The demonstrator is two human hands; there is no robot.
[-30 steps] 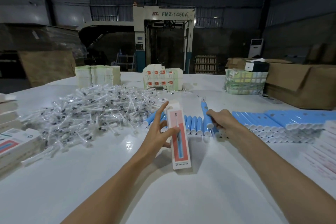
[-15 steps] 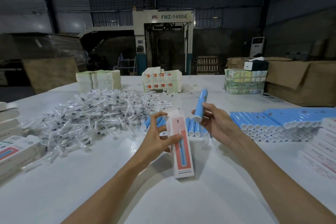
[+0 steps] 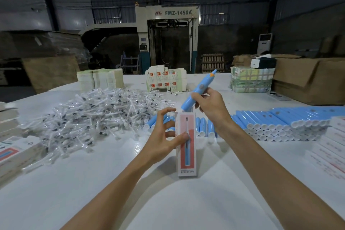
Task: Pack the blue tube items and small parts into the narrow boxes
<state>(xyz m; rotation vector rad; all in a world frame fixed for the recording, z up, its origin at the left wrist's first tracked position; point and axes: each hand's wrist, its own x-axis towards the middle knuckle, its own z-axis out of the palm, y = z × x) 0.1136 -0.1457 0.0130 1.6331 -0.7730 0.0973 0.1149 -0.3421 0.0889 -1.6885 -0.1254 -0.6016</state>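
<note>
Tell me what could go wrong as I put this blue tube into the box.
1. The tube in the right hand leans, while the box stands upright; its lower end could catch on the box's open top and bend it.
2. The box stands on its narrow end, steadied only by the left hand; a hard push might tip it toward the loose tubes behind it.

White table (image 3: 186, 201) before me. On it: heap of wrapped parts (image 3: 97, 117) to my left; blue tubes (image 3: 280, 119) in stacked rows to my right; flat carton stacks (image 3: 100, 78) along the far edge; boxes (image 3: 15, 151) at my near left.
</note>
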